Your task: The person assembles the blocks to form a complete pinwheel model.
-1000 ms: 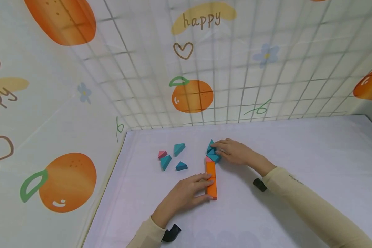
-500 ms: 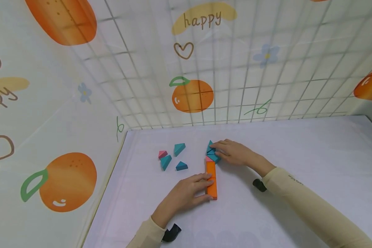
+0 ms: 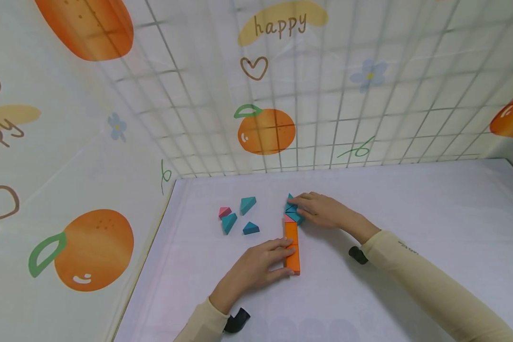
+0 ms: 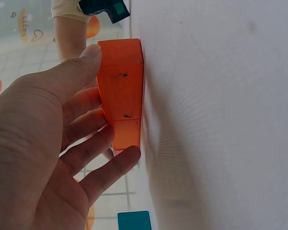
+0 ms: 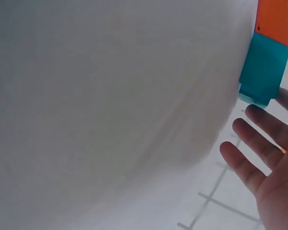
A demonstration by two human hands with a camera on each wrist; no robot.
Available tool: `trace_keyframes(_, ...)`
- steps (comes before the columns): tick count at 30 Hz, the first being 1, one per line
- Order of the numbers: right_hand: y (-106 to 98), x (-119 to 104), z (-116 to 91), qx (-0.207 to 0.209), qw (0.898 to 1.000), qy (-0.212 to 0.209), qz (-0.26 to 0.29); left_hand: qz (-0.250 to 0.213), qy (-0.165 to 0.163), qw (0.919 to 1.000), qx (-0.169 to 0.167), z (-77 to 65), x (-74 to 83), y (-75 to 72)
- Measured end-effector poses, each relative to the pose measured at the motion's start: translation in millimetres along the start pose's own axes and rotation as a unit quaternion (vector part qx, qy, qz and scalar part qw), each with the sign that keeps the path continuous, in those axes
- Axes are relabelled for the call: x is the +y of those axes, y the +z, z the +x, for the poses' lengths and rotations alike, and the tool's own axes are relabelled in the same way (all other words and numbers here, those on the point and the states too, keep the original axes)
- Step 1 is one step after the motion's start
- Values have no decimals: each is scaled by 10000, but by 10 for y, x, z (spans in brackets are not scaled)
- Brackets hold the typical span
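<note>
In the head view, two orange blocks (image 3: 292,232) lie end to end in a column pointing away from me. At their far end sit a small pink triangular block (image 3: 288,219) and several teal triangular blocks (image 3: 295,217). My left hand (image 3: 258,263) rests against the orange blocks' left side, fingers extended and touching; the left wrist view has its thumb at the near orange block (image 4: 120,91). My right hand (image 3: 325,210) touches the teal group from the right with its fingertips, partly covering it. In the right wrist view its fingers reach out loosely beside a teal block (image 5: 265,67).
Left of the column lie loose teal triangular blocks (image 3: 248,205) and a pink one (image 3: 224,212) on the white tabletop (image 3: 410,213). A patterned cloth wall (image 3: 316,95) stands behind and to the left. Black wrist devices (image 3: 237,321) hang beneath the sleeves.
Under my right fingertips, the farthest teal block has shifted slightly left, more in line with the column. My left hand stays where it was on the orange blocks.
</note>
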State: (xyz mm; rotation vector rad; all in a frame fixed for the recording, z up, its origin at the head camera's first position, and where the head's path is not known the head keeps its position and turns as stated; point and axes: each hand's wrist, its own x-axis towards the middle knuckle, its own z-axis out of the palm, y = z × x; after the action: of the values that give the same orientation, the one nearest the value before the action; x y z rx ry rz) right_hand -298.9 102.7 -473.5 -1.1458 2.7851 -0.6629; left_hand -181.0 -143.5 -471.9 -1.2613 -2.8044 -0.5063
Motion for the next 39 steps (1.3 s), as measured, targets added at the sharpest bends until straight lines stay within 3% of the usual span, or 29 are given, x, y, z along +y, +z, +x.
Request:
trace_keyframes(22, 6, -31, -1, -120, 9999, -23, -17, 0, -67, 10000, -74, 7, 6, -13)
trace_keyframes(31, -20, -43, -31, 62, 9998, 82, -140, 22, -32, 10000, -19, 10, 8, -18)
trace_keyframes(39, 5, -40, -31, 113, 9997, -126, -168, 2, 16, 10000, 94, -1, 3, -3)
